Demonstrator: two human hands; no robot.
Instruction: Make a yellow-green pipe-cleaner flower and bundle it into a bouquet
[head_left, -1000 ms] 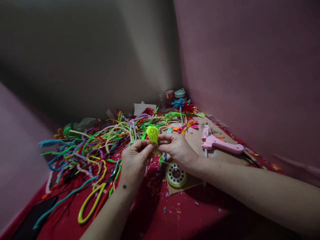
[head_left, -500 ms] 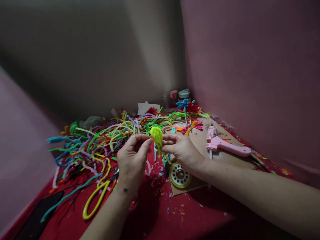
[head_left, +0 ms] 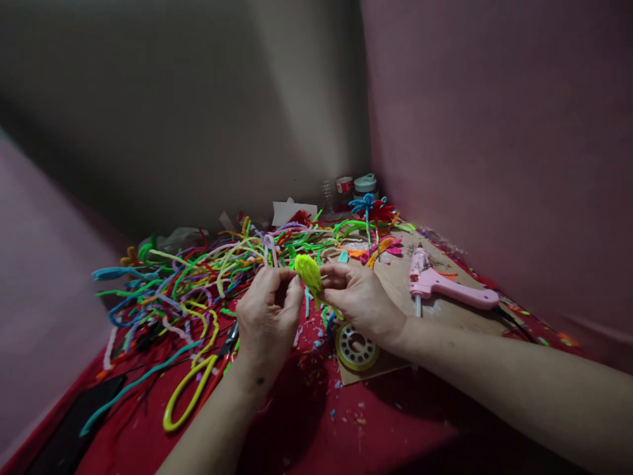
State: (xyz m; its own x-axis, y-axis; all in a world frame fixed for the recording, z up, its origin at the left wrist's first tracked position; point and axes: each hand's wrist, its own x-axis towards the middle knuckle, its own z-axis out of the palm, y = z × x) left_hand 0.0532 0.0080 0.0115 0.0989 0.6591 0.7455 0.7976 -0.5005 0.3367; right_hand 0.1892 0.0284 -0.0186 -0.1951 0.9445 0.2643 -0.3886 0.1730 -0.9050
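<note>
A bright yellow-green fuzzy bud (head_left: 308, 272) is held up between both hands above the red cloth. My left hand (head_left: 271, 307) pinches at its left side, thumb and index finger closed near its edge. From the right, my right hand (head_left: 359, 297) grips its lower end between thumb and fingers. Just below the right hand lies a tape roll (head_left: 357, 348) with a white, holed core. Many coloured pipe cleaners (head_left: 198, 284) are heaped behind and left of the hands.
On the cardboard (head_left: 395, 274) at right rests a pink glue gun (head_left: 445, 288). Blue (head_left: 366, 203) and red fuzzy flowers stand behind it. A lidded bottle (head_left: 366, 185) is at the back. A dark flat object (head_left: 74, 429) lies front left; scraps dot the red cloth (head_left: 346, 448).
The yellow-green bud has tilted to the left at its top. My left hand has turned slightly and shifted a little to the right, and its thumb is more upright.
</note>
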